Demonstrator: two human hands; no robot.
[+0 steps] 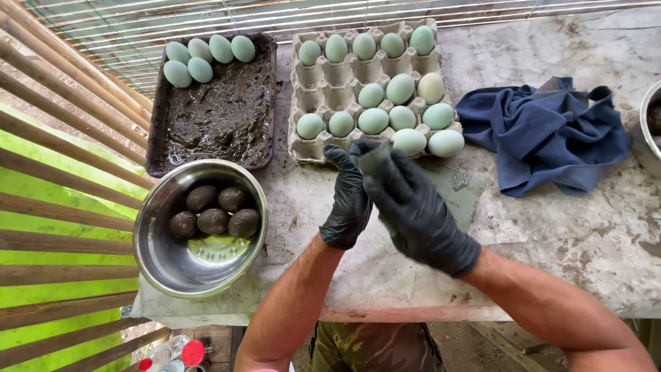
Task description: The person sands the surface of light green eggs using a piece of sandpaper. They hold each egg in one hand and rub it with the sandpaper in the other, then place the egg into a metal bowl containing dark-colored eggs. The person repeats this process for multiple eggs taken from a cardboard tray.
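Note:
Both my hands wear black gloves and meet in front of the egg carton (306, 148). My left hand (346, 203) is curled, with its palm turned toward the right hand. My right hand (416, 217) lies partly over it and pinches a small grey-green piece of sheet (376, 162); the motion is blurred. Whatever sits between the palms is hidden. The grey pulp carton holds several pale blue-green eggs (373, 120). A larger grey-green sheet (458, 196) lies flat on the table under my right hand.
A dark tray (155, 148) of wet mud with several blue-green eggs (200, 58) stands at back left. A steel bowl (155, 258) holds several mud-coated eggs (213, 220). A blue cloth (544, 134) lies right. Another steel bowl (648, 131) is at the right edge. Wooden slats (62, 179) run left.

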